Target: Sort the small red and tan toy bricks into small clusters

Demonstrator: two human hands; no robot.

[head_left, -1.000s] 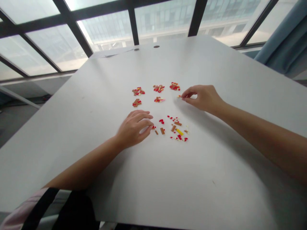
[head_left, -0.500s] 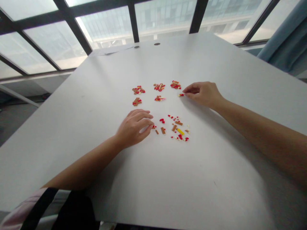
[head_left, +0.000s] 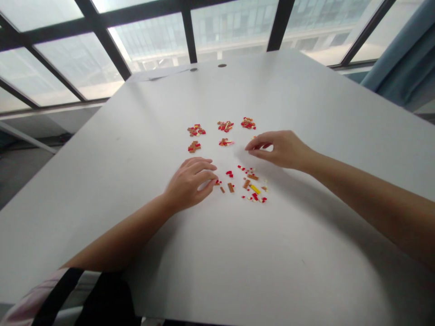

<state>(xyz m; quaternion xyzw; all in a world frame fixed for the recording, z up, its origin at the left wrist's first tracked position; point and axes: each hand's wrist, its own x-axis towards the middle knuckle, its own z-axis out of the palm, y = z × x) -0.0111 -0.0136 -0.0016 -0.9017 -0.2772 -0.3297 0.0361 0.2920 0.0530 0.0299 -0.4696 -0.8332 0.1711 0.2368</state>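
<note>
My left hand [head_left: 192, 183] rests on the white table with thumb and index fingertips together beside a small red piece; whether it is between them is hidden. A flat brown brick [head_left: 231, 187] lies just right of those fingertips. My right hand [head_left: 280, 148] hovers over the table, fingers loosely curved, thumb slightly apart, and no piece visible in it. Behind its fingers, a small yellow bit [head_left: 254, 137] shows on the table. Nearer to me are scattered loose toy bricks: a yellow brick [head_left: 254, 189], red bricks [head_left: 229, 173] and another brown brick [head_left: 253, 177].
Farther back sit several sorted piles of bricks: a left pile [head_left: 196, 130], a middle pile [head_left: 225, 126], a right pile [head_left: 248, 123], and two nearer piles [head_left: 194, 146]. Windows stand beyond the table [head_left: 217, 262], and a blue curtain [head_left: 401, 68] hangs at right.
My right hand has let go of a small red and yellow piece beside the back right pile and moved left and nearer to me. My left hand has stayed almost still.
</note>
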